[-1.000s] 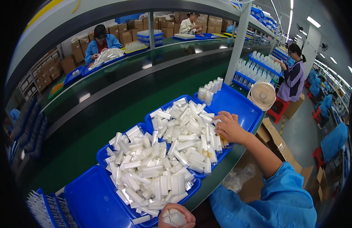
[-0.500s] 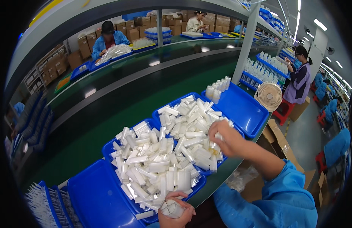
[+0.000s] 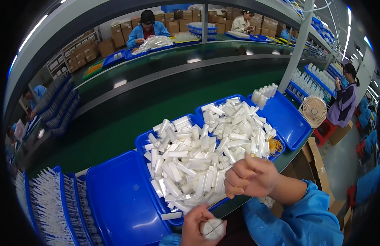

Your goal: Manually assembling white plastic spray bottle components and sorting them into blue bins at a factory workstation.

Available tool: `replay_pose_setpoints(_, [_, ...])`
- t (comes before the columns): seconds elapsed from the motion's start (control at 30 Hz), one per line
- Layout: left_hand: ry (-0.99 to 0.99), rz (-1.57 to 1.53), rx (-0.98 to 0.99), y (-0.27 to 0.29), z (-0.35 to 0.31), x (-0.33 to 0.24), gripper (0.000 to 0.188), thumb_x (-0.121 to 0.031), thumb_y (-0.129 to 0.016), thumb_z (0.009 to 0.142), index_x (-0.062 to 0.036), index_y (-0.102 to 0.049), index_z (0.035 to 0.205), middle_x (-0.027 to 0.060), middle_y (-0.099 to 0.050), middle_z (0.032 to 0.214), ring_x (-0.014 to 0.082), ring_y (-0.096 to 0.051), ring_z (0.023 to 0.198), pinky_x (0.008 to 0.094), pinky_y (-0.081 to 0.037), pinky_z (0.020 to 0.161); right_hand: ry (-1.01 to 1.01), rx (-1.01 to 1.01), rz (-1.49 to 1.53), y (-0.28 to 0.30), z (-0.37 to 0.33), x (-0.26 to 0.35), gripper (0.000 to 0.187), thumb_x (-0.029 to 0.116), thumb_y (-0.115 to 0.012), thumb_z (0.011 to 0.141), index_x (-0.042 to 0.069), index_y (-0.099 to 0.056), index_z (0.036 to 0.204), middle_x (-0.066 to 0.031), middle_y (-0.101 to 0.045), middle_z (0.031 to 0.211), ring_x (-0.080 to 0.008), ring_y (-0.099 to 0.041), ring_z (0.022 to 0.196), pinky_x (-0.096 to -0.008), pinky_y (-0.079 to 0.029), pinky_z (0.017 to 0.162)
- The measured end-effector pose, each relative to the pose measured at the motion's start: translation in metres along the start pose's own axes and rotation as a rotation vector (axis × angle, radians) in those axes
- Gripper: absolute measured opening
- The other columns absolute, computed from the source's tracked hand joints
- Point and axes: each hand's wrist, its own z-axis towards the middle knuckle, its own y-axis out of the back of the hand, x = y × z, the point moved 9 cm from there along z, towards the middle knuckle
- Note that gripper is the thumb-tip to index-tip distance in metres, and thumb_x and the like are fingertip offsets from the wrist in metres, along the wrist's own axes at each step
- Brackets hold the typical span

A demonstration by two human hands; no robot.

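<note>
My left hand [image 3: 194, 226], low in the middle of the view, is closed around an upright bundle of white wedge-shaped pieces [image 3: 213, 229], seen from its end. Just above and to the right is my right hand [image 3: 251, 178], its fingers curled together and slightly blurred. A thin amber rubber band [image 3: 236, 191] shows at its fingertips. Both hands are at the near edge of a heap of white wedge-shaped pieces in clear wrap [image 3: 186, 160], which overfills two blue trays [image 3: 141, 141]. A clump of amber rubber bands [image 3: 275, 146] lies at the right end of the heap.
A blue tray [image 3: 116, 197] stands at left, beside racks of thin white parts [image 3: 50, 201]. Another blue tray [image 3: 286, 123] at right carries standing bundles [image 3: 263, 94], near a beige fan [image 3: 313, 111]. Behind runs a green conveyor belt [image 3: 103, 127]. Several people work around it.
My right hand has left the rubber bands and come down toward my left hand, with a band at its fingertips. The left hand keeps its bundle. The whole view has shifted.
</note>
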Motion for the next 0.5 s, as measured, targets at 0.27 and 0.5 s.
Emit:
replay_pose_setpoints(0.27, [0.043,0.190,-0.124,0.015,0.009,-0.003,0.100,0.009,-0.060,0.067,-0.0018,0.010,0.138,0.0051,-0.047,0.072,0.0131,-0.048,0.063,0.0235,-0.041,0.061,0.084,0.157,-1.029,-0.040,-0.006,0.001,0.026,0.020,-0.047,0.088,0.003,-0.043,0.068,-0.0062,-0.042,0.066,-0.0190,-0.039,0.066,-0.0318,-0.036,0.071])
replay_pose_setpoints(0.5, [0.033,0.170,-0.103,0.008,0.002,0.005,0.101,0.009,-0.059,0.067,-0.0013,0.012,0.137,0.0054,-0.047,0.072,0.0128,-0.048,0.063,0.0232,-0.041,0.060,-0.112,0.140,-0.695,-0.047,-0.009,-0.011,0.044,0.020,-0.051,0.085,-0.007,-0.043,0.118,-0.0034,-0.048,0.069,-0.0155,-0.046,0.058,-0.0311,-0.038,0.052])
